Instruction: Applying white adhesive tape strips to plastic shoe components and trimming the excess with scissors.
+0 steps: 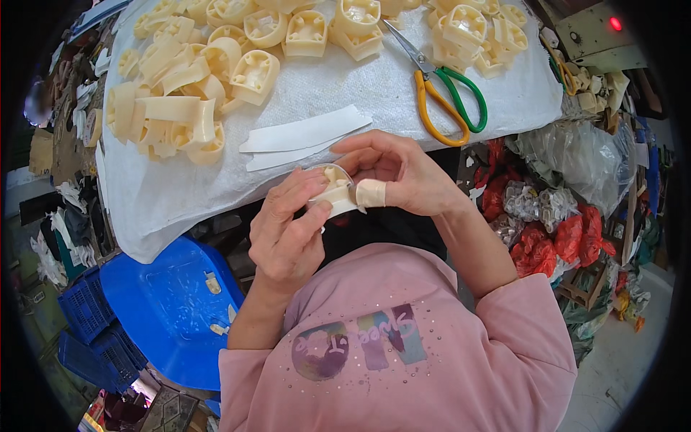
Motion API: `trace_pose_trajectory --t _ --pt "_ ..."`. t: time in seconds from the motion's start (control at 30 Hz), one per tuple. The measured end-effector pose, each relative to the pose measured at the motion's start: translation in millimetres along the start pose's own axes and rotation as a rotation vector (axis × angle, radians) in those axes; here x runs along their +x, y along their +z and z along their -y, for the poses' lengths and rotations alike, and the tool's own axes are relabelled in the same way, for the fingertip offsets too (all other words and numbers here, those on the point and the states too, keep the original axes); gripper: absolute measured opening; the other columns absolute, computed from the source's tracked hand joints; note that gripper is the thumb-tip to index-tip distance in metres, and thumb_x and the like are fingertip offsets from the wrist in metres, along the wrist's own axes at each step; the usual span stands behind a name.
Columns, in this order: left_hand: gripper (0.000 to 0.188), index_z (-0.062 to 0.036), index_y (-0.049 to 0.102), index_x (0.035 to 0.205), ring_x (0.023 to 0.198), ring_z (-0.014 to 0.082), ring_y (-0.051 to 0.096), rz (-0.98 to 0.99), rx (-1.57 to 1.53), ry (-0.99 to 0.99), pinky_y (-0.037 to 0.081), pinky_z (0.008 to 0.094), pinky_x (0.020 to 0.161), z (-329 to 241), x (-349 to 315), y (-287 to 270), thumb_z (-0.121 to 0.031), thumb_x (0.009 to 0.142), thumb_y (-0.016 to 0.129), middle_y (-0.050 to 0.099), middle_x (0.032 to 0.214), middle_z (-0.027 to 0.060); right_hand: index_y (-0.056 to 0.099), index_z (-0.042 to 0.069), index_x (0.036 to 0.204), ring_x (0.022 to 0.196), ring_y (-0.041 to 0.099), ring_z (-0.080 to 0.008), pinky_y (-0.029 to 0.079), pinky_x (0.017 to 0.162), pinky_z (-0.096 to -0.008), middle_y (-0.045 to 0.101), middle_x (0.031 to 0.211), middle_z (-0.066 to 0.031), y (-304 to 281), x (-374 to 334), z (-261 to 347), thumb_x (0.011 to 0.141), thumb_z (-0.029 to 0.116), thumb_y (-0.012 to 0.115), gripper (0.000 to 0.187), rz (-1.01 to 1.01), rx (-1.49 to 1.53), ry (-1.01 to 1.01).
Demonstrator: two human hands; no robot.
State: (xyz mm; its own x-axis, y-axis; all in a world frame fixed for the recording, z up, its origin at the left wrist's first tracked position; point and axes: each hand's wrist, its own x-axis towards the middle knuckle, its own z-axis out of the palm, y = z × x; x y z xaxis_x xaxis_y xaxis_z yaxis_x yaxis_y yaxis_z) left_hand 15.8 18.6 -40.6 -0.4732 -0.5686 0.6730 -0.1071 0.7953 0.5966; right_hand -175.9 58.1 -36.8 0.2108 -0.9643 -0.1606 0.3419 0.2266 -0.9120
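A cream moulded plastic shoe heel [337, 196] sits between my two hands, close in front of my body. My left hand [284, 227] grips it from the left, its fingers bent over the hollow top and side. My right hand [414, 176] closes in from the right, with the thumb, wrapped in beige tape, at the heel's edge. A white band appears to run around the heel's side; its ends are partly hidden by my fingers. Just beyond, two white strips [306, 135] lie on the white cloth [317, 83].
Piles of similar heels [194, 79] cover the far left of the cloth, with more at the far right. Scissors [435, 86] with orange and green handles lie open nearby. A blue plastic chair [162, 302] is at left; red bags [568, 237] are at right.
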Motion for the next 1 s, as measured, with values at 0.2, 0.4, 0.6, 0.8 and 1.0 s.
trace_pose_trajectory --t 0.2,0.4,0.6,0.8,1.0 --pt "0.029 -0.0013 0.061 0.088 0.087 0.0348 0.064 -0.075 0.122 0.059 0.055 0.0395 0.076 2 6 3 0.011 0.063 0.069 0.062 0.097 0.0157 0.042 0.002 0.132 0.096 0.058 -0.0156 0.050 0.078 -0.0278 0.057 0.117 -0.0127 6 -6 -14 0.087 0.012 0.061 0.050 -0.103 -0.003 -0.195" --pt "0.031 -0.0032 0.064 0.093 0.088 0.0319 0.062 -0.025 0.200 0.090 0.052 0.0363 0.073 -3 11 9 0.006 0.064 0.072 0.059 0.106 0.0159 0.057 0.007 0.096 0.092 0.061 -0.0271 0.050 0.073 -0.0309 0.059 0.108 -0.0158 7 -1 -19 0.074 -0.007 0.061 0.027 -0.246 -0.577 -0.645" --pt "0.052 0.0011 0.057 0.116 0.107 0.0262 0.053 0.020 -0.349 -0.422 0.045 0.0329 0.085 -9 28 4 -0.025 0.075 0.074 0.047 0.125 0.0180 0.056 0.006 0.091 0.097 0.059 -0.0285 0.050 0.077 -0.0331 0.058 0.108 -0.0155 -7 -8 -12 0.072 -0.009 0.061 0.025 -0.261 -0.553 -0.669" --pt "0.064 0.0014 0.050 0.120 0.105 0.0205 0.050 0.297 -0.713 -0.535 0.040 0.0298 0.092 15 23 -2 -0.009 0.065 0.081 0.048 0.114 0.0098 0.059 0.007 0.106 0.105 0.053 -0.0270 0.045 0.086 -0.0330 0.053 0.114 -0.0149 -29 -21 24 0.075 0.006 0.067 0.032 -0.020 -0.735 -0.518" --pt "0.079 0.0059 0.043 0.128 0.105 0.0171 0.048 0.147 -0.651 -0.740 0.039 0.0315 0.095 1 33 7 -0.016 0.064 0.084 0.040 0.112 0.0051 0.055 0.003 0.115 0.093 0.054 -0.0329 0.045 0.080 -0.0395 0.054 0.100 -0.0184 -82 -24 27 0.071 0.000 0.061 0.044 -0.697 -1.637 -0.293"
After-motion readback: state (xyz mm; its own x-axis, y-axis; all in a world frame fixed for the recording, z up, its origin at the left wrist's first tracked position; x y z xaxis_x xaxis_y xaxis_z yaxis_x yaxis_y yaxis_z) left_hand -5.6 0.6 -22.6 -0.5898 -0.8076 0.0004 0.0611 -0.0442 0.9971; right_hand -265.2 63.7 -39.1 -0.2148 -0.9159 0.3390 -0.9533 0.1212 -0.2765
